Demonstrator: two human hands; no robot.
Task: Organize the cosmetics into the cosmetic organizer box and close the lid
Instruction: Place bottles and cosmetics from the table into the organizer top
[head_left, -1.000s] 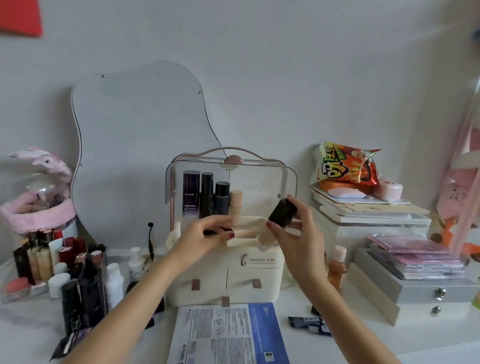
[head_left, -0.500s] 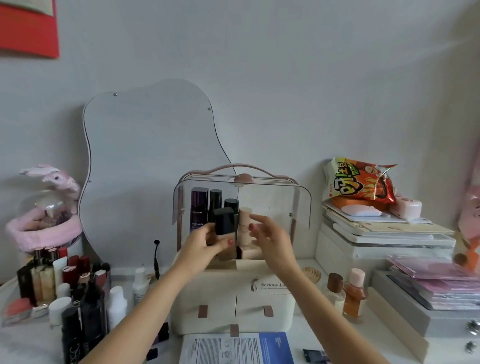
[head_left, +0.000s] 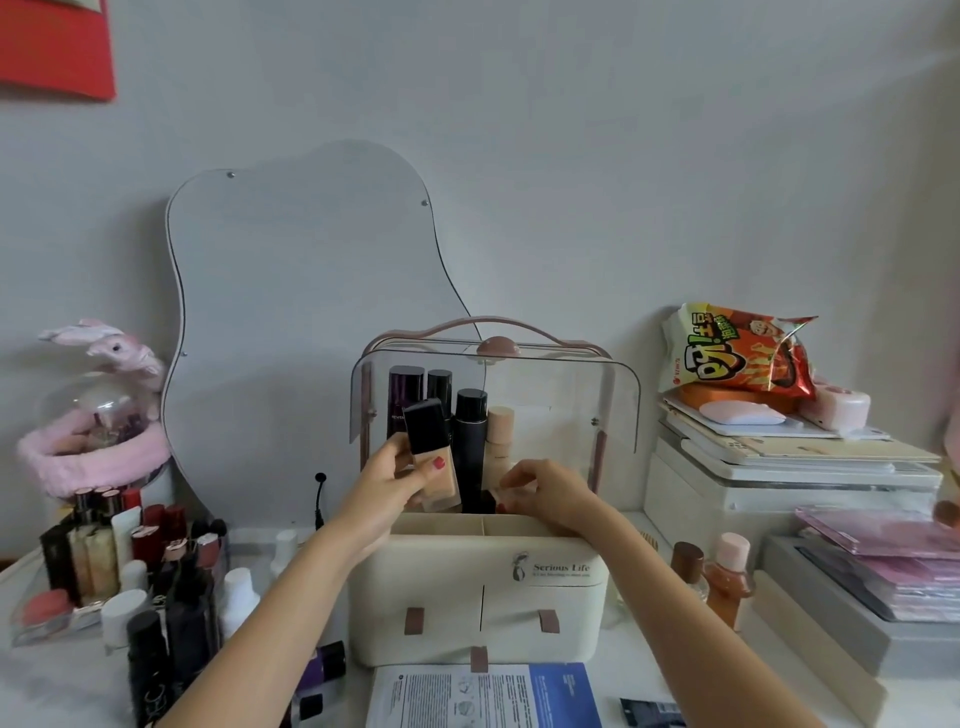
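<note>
A cream cosmetic organizer box (head_left: 545, 597) stands in the middle of the table with its clear lid (head_left: 618, 415) raised. Dark bottles (head_left: 470, 447) and a beige tube (head_left: 500, 431) stand upright inside at the back. My left hand (head_left: 382, 486) holds a beige foundation bottle with a black square cap (head_left: 432, 457), tilted, just above the box's left compartment. My right hand (head_left: 548, 491) reaches into the box beside it, fingers curled over something small inside; what it touches is hidden.
Many cosmetics crowd the table's left side (head_left: 130, 571). A mirror (head_left: 301, 322) leans on the wall behind. Two small bottles (head_left: 722, 582) stand right of the box. Stacked boxes and a snack bag (head_left: 737, 353) fill the right. A printed sheet (head_left: 483, 696) lies in front.
The foundation bottle passed from my right hand to my left and now sits upright-tilted over the box. My right hand dropped lower into the box.
</note>
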